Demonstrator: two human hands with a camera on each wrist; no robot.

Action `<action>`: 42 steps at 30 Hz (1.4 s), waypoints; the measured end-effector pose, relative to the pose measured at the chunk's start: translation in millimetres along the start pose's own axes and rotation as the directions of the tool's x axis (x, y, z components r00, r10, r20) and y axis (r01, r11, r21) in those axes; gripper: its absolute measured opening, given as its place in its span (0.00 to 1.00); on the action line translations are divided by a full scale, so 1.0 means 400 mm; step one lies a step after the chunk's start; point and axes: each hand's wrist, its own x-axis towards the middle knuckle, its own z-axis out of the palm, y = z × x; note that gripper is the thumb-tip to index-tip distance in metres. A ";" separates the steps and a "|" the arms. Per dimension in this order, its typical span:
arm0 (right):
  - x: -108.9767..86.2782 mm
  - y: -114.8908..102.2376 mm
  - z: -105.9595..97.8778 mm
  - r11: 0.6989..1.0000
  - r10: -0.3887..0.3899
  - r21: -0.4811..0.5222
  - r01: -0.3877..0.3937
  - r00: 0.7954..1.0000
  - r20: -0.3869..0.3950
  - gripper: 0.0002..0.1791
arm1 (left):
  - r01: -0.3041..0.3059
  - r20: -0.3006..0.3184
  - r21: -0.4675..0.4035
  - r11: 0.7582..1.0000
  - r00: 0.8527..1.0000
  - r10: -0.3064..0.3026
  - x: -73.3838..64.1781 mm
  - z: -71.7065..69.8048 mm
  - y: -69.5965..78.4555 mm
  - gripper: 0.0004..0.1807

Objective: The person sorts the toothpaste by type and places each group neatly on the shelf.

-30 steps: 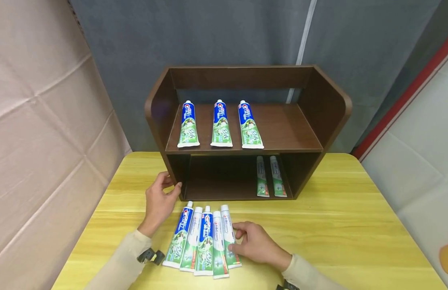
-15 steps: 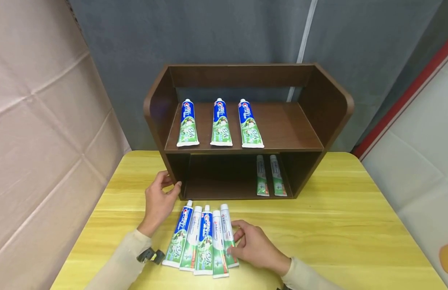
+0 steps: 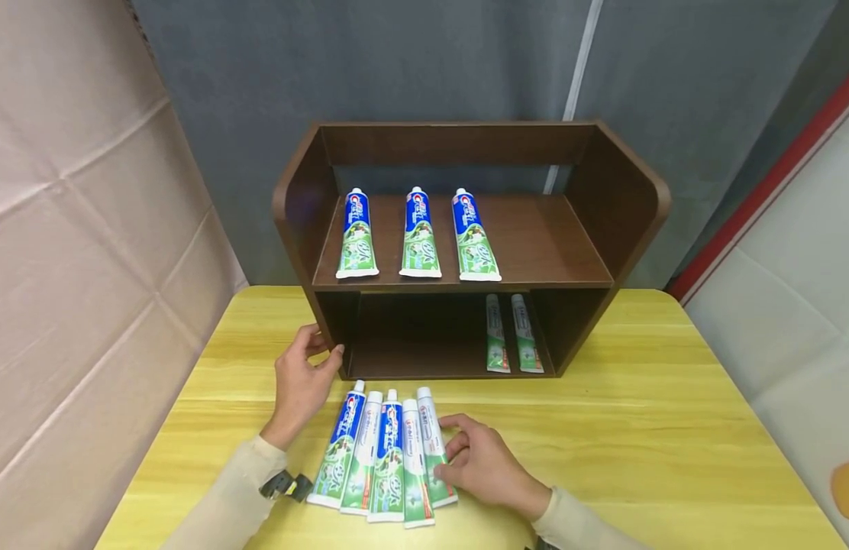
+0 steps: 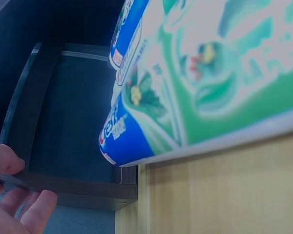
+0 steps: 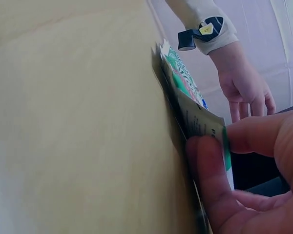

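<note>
My right hand (image 3: 485, 466) pinches the right edge of the rightmost white-and-green toothpaste tube (image 3: 433, 443) in the row on the table. In the right wrist view, thumb and fingers lie on either side of that tube's edge (image 5: 202, 117), which is tipped up. Beside it lie another white-and-green tube (image 3: 414, 458), a blue-and-green tube (image 3: 388, 466), a further white-and-green one (image 3: 363, 458) and a blue-and-green one (image 3: 340, 451) at the left end. With thumb in front and fingers behind, my left hand (image 3: 304, 382) holds the left side panel of the dark brown shelf (image 3: 459, 286).
Three blue-and-green tubes, among them a middle one (image 3: 419, 237), lie on the upper board. Two white-and-green tubes, one at the right (image 3: 527, 336), lie at the right of the lower compartment. The shelf stands on a yellow wooden table (image 3: 637, 428) before a grey curtain (image 3: 466, 61).
The rightmost tube has shifted slightly left and back again under my right hand's fingers. My left hand stays on the shelf's side panel.
</note>
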 end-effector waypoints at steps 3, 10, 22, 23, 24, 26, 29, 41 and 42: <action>-0.002 0.001 -0.009 1.000 -0.016 0.018 0.016 1.000 0.009 0.33 | -0.003 -0.001 0.001 1.000 1.000 0.003 0.000 0.000 0.001 0.21; -0.003 0.001 -0.024 0.996 -0.084 0.035 0.083 0.996 0.007 0.16 | -0.006 -0.001 0.001 1.000 1.000 0.006 -0.001 -0.001 0.004 0.22; 0.008 -0.008 -0.047 0.975 -0.114 0.188 0.116 0.993 -0.017 0.18 | 0.004 0.002 0.005 1.000 1.000 -0.004 0.000 -0.001 0.008 0.22; 0.009 -0.007 -0.050 0.974 -0.114 0.194 0.116 0.993 -0.021 0.19 | 0.004 0.002 0.005 1.000 1.000 -0.004 0.000 -0.001 0.009 0.22; 0.010 -0.007 -0.051 0.972 -0.120 0.200 0.122 0.993 -0.023 0.19 | 0.003 0.001 0.006 1.000 1.000 -0.003 0.000 -0.001 0.009 0.22; 0.013 -0.007 -0.055 0.970 -0.120 0.208 0.124 0.992 -0.031 0.19 | 0.004 0.001 0.007 1.000 1.000 -0.004 0.000 -0.001 0.009 0.22; 0.018 -0.009 -0.061 0.968 -0.128 0.213 0.133 0.991 -0.040 0.19 | 0.006 -0.001 0.011 1.000 1.000 -0.006 -0.001 -0.001 0.007 0.22; 0.037 -0.036 -0.091 0.974 -0.078 0.203 0.099 0.991 -0.107 0.20 | 0.014 0.002 0.008 1.000 1.000 -0.014 0.002 0.000 0.005 0.21; 0.039 -0.038 -0.093 0.976 -0.076 0.194 0.097 0.991 -0.112 0.20 | 0.014 0.002 0.007 1.000 1.000 -0.014 0.002 0.000 0.005 0.21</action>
